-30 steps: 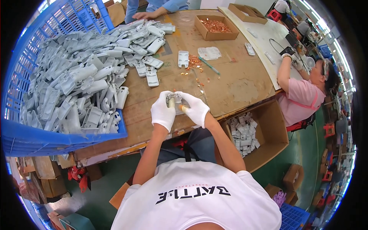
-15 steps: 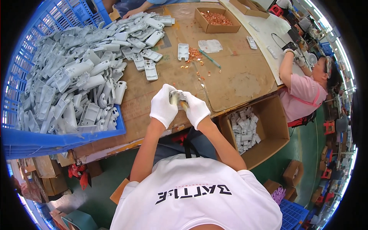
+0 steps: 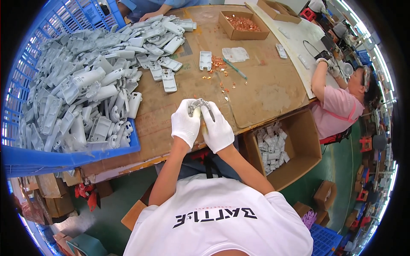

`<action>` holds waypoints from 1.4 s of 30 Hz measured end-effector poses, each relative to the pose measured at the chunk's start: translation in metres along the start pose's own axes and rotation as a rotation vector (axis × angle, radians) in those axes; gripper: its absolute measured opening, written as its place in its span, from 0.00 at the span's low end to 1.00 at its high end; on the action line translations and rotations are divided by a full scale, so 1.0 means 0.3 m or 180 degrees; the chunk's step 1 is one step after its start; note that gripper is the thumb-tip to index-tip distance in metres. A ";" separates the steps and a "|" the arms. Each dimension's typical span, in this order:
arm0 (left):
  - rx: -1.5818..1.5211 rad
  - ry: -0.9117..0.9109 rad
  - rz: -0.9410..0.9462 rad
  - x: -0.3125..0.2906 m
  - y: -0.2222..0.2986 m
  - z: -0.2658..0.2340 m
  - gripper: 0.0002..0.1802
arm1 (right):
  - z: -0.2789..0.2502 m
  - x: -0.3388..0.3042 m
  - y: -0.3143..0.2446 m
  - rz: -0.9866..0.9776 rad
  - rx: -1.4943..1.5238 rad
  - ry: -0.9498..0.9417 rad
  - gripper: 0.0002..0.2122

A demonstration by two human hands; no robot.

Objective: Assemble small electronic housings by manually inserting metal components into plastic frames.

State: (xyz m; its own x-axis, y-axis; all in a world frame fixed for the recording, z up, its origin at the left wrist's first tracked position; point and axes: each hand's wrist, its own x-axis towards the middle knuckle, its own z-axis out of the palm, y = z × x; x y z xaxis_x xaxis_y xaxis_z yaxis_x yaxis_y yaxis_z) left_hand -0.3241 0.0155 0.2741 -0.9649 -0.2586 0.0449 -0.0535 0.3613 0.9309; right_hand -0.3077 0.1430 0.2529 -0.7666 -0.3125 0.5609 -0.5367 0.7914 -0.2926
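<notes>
Both hands are up close together over the near edge of the bench point(image 3: 265, 91) here – left hand point(image 3: 186, 124) and right hand point(image 3: 217, 128), white gloves on, fingers curled tight around one small grey plastic part point(image 3: 199, 103) pinched between them. I'd guess it's held that high and centred so both thumbs can work on it at once. The big pile of grey parts point(image 3: 89, 81) spills out of the blue crate point(image 3: 55, 155) on the left, within easy reach, and the little copper bits point(image 3: 218, 64) are scattered just ahead of the hands, with a cardboard tray point(image 3: 242, 21) of more of them farther back. The cardboard box point(image 3: 294, 149) low on the right – tucked under the bench edge – holds similar pieces, so probably a drop-off spot. The bench is covered in worn brown cardboard. A person in pink point(image 3: 337, 109) works at the far right; green floor, more crates around.
</notes>
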 end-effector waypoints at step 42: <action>0.2454 0.0867 0.0679 0.284 -0.165 -0.016 0.21 | -0.021 0.570 1.386 0.2000 -0.2781 -0.0198 0.19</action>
State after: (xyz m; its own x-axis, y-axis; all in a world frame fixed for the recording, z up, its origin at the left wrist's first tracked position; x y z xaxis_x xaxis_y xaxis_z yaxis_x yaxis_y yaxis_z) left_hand -0.4025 -0.0288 0.2336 -0.8839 -0.2867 0.3694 -0.1330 0.9115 0.3892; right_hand -0.6598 0.4219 0.2321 -0.8470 0.2740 0.4555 0.3779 0.9130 0.1536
